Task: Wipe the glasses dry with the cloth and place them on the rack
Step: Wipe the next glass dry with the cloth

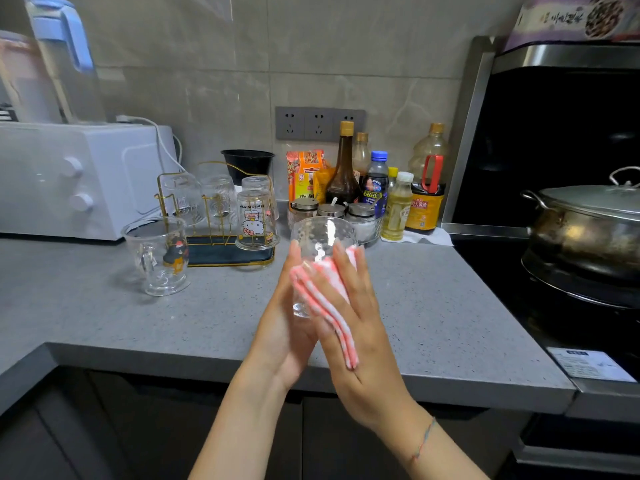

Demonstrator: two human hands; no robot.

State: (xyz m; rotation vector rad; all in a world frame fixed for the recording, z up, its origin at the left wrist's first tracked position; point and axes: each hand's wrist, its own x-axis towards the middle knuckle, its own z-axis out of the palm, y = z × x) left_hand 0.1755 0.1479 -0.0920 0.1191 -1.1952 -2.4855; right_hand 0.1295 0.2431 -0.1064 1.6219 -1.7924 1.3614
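A clear dimpled glass [320,237] is held upright above the counter between my two hands. My left hand [284,327] cups it from the left, fingers straight along its side. My right hand [356,320] presses a pink-and-white striped cloth [329,303] flat against the right side of the glass. A gold wire rack [221,251] with a dark tray stands behind, to the left, with several glasses upside down on it, one with a cartoon print [256,221]. Another clear glass [161,254] with a printed figure stands upright on the counter left of the rack.
A white toaster oven [79,178] sits at the far left. Sauce bottles, spice jars [363,220] and packets crowd the wall behind the held glass. A stove with a lidded metal pot [588,230] lies to the right. The grey counter [433,306] ends in a front edge below my hands.
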